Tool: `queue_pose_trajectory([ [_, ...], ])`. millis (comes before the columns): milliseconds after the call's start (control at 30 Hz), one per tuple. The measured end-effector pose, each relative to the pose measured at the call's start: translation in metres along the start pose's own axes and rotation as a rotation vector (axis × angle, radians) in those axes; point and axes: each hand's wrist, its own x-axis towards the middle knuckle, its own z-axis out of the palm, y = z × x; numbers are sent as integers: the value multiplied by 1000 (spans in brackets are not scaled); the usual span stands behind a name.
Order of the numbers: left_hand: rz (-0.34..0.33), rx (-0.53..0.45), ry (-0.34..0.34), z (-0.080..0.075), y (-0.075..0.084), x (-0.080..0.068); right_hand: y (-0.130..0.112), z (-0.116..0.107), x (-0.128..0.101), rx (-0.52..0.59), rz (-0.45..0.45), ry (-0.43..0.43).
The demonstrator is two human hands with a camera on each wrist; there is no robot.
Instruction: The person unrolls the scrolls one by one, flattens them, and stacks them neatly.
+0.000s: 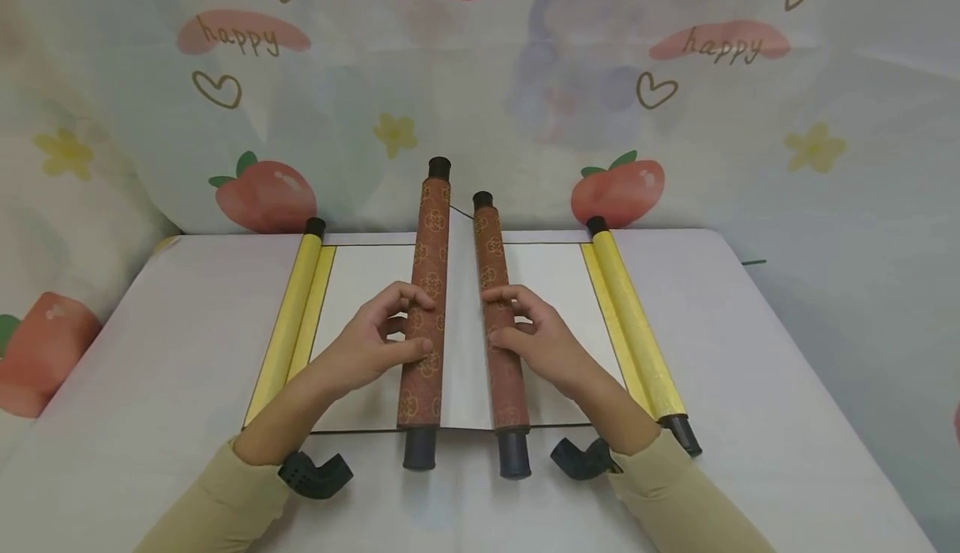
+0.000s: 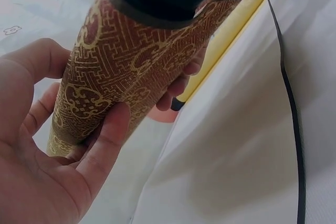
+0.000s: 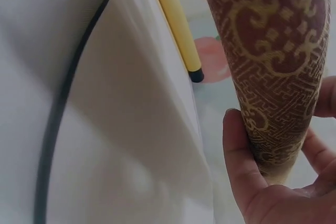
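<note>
My left hand (image 1: pixel 363 340) grips the left roller of a scroll (image 1: pixel 436 228), brown-red with gold patterns and black end knobs, thumb and fingers on opposite sides. The matching right roller (image 1: pixel 491 244) is held the same way by my right hand (image 1: pixel 546 340). Both rollers stand slightly apart, roughly parallel, with a narrow white strip (image 1: pixel 467 328) between them and a thin cord joining their far ends. In the left wrist view the patterned cloth (image 2: pixel 105 61) fills the grasp. The right wrist view shows the other roller (image 3: pixel 273 72) between thumb and fingers.
A yellow roller (image 1: pixel 288 319) lies at the left and another yellow roller (image 1: pixel 641 328) at the right, with black-edged white paper (image 1: pixel 360 278) between them. Black curved pieces (image 1: pixel 315 476) sit at my wrists. Behind the white table (image 1: pixel 195 311) hangs a printed cloth (image 1: pixel 480 77).
</note>
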Motion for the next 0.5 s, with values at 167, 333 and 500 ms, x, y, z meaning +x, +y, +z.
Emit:
queue_pose_trajectory([
  [167, -2, 4, 3, -2, 1, -1, -3, -3, -1, 20, -14, 19],
  [333, 2, -2, 1, -2, 2, 0, -2, -4, 0, 39, 19, -6],
  [500, 5, -18, -4, -2, 2, 0, -3, -8, 0, 33, 7, 2],
])
